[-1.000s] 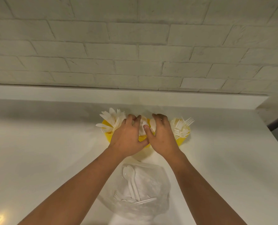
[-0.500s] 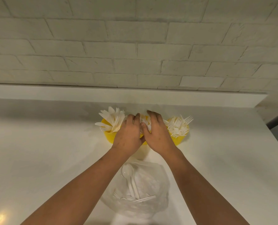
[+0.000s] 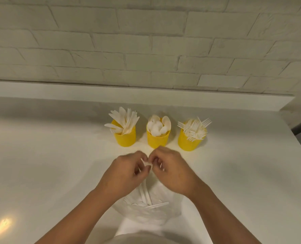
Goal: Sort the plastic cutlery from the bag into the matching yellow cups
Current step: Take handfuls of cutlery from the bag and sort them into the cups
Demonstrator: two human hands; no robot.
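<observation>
The left hand [image 3: 126, 170] and right hand [image 3: 172, 171] pinch white cutlery [image 3: 146, 163] between curled fingers, just short of the spoon cup [image 3: 157, 140] straight ahead. The bag [image 3: 146, 210] lies under the wrists, farther from that cup.

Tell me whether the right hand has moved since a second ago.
Yes: the right hand has drawn back off the middle cup, toward the bag.

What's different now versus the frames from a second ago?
The left hand and right hand drew back from the spoon cup toward the bag and now pinch white cutlery between them. Knife cup, fork cup and bag stayed put.
</observation>
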